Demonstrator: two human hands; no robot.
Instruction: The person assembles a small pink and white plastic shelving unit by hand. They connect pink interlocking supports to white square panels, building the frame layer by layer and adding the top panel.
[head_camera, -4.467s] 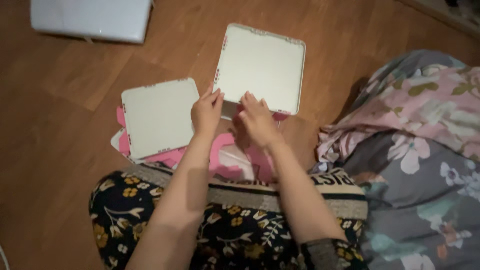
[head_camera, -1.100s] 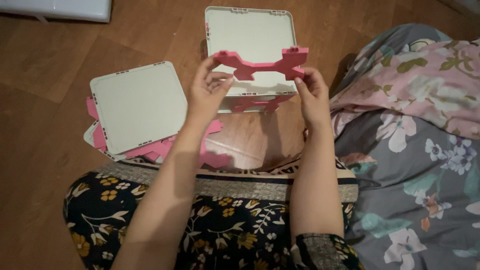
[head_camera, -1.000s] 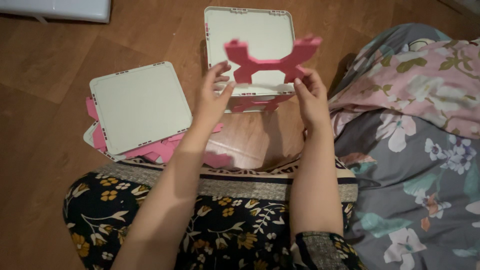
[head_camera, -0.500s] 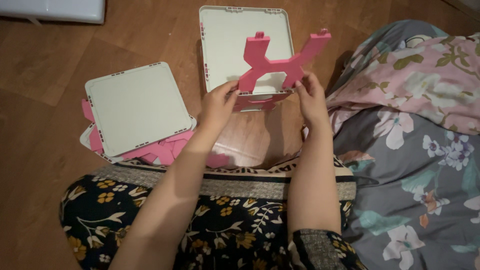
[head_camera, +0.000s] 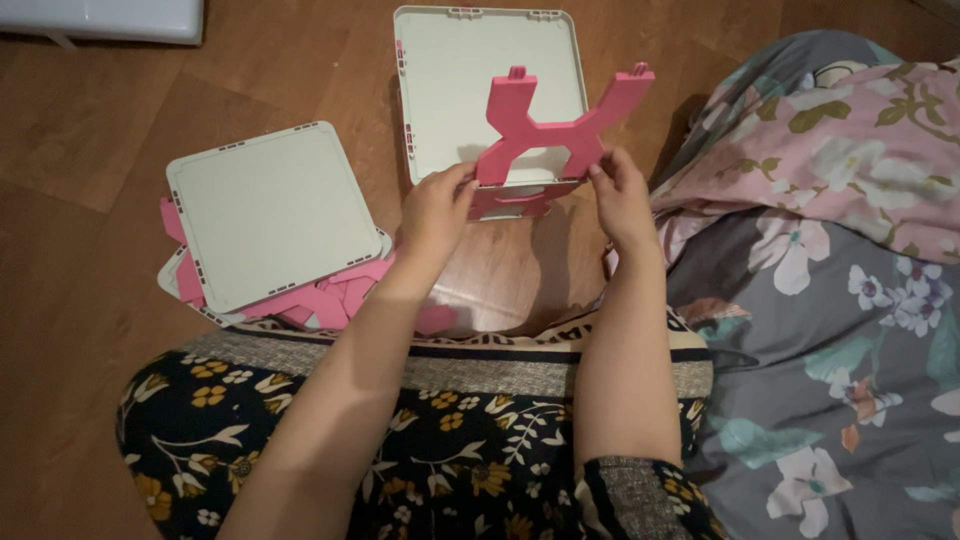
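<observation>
I hold a pink X-shaped plastic connector (head_camera: 556, 129) upright above the floor, with my left hand (head_camera: 437, 207) pinching its lower left leg and my right hand (head_camera: 620, 193) its lower right leg. Behind it a pale green square panel (head_camera: 470, 70) lies flat on the wooden floor. A second pink piece (head_camera: 512, 200) lies just under the held one at that panel's near edge. To the left, another pale square panel (head_camera: 270, 212) rests on a heap of pink pieces (head_camera: 330, 300).
A floral blanket (head_camera: 830, 230) is bunched up on the right. A white flat box (head_camera: 100, 18) sits at the top left. My lap in dark floral cloth (head_camera: 400, 450) fills the bottom of the view. Wooden floor (head_camera: 90, 130) surrounds everything.
I picked the pink connector up from the floor, raised it and turned it from lying flat to standing upright facing me. The view has shifted slightly.
</observation>
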